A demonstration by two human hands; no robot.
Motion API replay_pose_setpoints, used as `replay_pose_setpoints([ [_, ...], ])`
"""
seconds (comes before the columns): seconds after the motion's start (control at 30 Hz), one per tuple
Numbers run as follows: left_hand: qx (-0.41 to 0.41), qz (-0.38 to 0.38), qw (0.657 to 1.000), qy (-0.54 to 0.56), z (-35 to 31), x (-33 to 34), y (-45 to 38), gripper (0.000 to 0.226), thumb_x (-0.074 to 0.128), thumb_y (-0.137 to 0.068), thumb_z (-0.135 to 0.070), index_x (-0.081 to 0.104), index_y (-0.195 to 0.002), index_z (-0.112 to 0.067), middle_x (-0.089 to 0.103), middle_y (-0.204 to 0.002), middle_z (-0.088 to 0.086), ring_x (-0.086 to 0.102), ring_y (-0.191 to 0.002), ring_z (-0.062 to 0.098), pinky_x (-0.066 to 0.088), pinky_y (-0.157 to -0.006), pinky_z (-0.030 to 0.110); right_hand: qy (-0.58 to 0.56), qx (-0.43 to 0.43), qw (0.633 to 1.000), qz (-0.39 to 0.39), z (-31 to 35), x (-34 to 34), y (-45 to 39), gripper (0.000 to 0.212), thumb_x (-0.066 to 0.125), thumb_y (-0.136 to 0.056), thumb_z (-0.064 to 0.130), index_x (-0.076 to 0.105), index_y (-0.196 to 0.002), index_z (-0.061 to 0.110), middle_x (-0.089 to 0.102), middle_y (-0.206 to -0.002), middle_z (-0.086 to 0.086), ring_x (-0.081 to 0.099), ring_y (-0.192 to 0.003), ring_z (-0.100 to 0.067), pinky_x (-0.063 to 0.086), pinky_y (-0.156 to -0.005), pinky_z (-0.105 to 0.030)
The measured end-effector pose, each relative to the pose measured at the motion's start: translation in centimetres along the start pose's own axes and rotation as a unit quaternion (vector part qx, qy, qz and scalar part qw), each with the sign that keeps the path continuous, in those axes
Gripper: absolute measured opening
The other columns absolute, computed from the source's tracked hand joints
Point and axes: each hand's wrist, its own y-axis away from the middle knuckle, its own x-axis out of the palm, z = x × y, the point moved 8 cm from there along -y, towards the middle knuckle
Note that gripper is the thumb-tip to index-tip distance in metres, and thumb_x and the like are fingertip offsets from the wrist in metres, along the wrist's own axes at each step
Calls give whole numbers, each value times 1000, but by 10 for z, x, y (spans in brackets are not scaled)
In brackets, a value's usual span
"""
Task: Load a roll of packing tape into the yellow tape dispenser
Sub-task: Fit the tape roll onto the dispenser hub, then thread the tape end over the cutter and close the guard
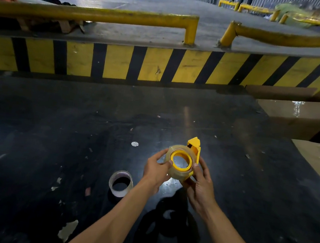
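The clear tape roll (pixel 177 173) was gripped by the left hand (pixel 155 171) around the yellow dispenser (pixel 194 146), mostly hidden and seemingly held underneath by the right hand (pixel 201 185), above the dark table (pixel 58 122).

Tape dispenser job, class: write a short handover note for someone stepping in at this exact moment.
Left hand: fingers on the clear tape roll, pressing it over the yellow hub.
Right hand: grips the yellow dispenser from below and behind.
Both are held above the dark table. A near-empty roll core stands to the left.
Done: roll sits on the hub.
Left: check it is seated, thread the tape end to the blade.
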Motion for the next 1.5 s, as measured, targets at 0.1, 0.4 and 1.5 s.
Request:
replay_pose_setpoints([
  [0.1, 47, -26, 998, -37, -7, -4, 2, 47, 73, -92, -15, 68, -133, -38, 81, -100, 13, 77, -99, 33, 66, -87, 49, 75, -2, 997, 12, 5, 4, 2, 37, 65, -92, 28, 57, -126, 41, 74, -113, -7, 68, -105, -29, 51, -89, -44],
  [0.4, 226, 31, 963, -144, -44, 1, 18, 67, 75, -92, -16, 49, -149, -40, 61, -126, 13, 70, -109, 23, 61, -96, 38, 0, 70, 996, 61, 17, 11, -2, 49, 59, -92, -1, 55, -134, 24, 64, -125, -23, 69, -101, -38, 60, -83, -43],
  [1.5, 125, 229, 961, -86, -27, 1, 28, 113, 84, -76, -30, 11, -161, -49, 52, -145, -2, 63, -128, 28, 57, -105, 54, 244, 73, 936, 243, 38, 48, 41, 40, 55, -94, 41, 57, -133, 38, 67, -129, 2, 68, -112, -19, 58, -83, -31],
])
